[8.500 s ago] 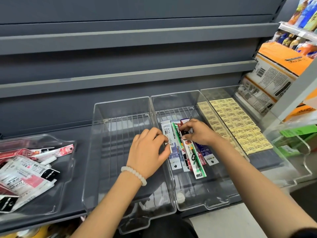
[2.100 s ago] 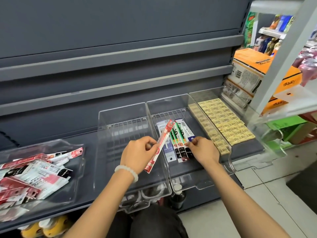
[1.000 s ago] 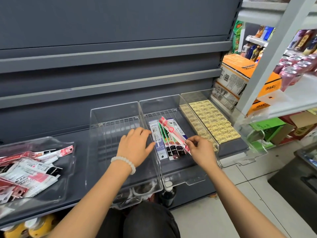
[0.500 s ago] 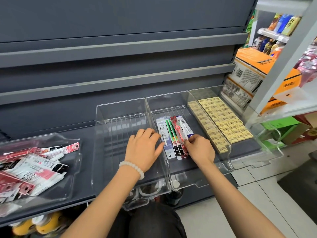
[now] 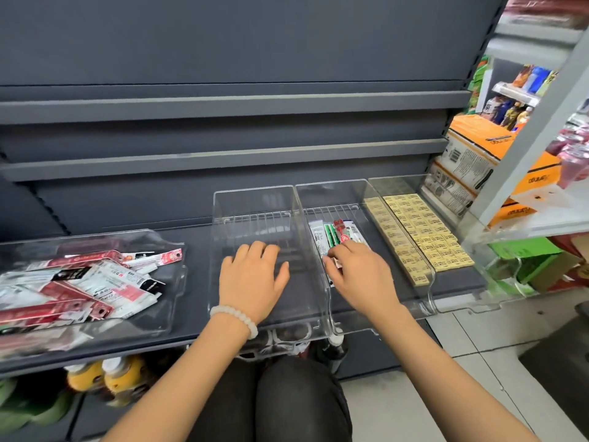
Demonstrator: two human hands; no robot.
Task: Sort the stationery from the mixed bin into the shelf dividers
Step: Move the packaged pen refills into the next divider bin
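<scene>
At the far left we see the mixed bin [image 5: 172, 282], a clear tray on the grey shelf [image 5: 197, 338], piled with red and white stationery packets [image 5: 95, 282] that overlap every way; it reads as the unsorted stock, so much of the task is probably left. Its left end is cut off by the frame edge, and we cannot count the packets or read their labels.

Next comes the left divider tray [image 5: 220, 218], clear, with nothing visible in it but our left hand [image 5: 251, 282]. That hand lies palm down with fingers relaxed and spread, holding nothing; we judge it is steadying the tray or simply resting there.

The middle divider tray [image 5: 357, 193] holds a row of slim pen packets [image 5: 333, 234], lying side by side lengthwise, a red one among green and white, presumably so they stack flat and face the front. Our right hand [image 5: 360, 275] is on their near ends, fingers bent down onto them; whether it pinches one packet or only presses and squares the row we cannot tell, since the hand hides the contact.

The right divider tray [image 5: 424, 186] is packed with yellow erasers [image 5: 424, 237] in tidy rows. Beyond it, orange boxes [image 5: 478, 145] sit blurred.
</scene>
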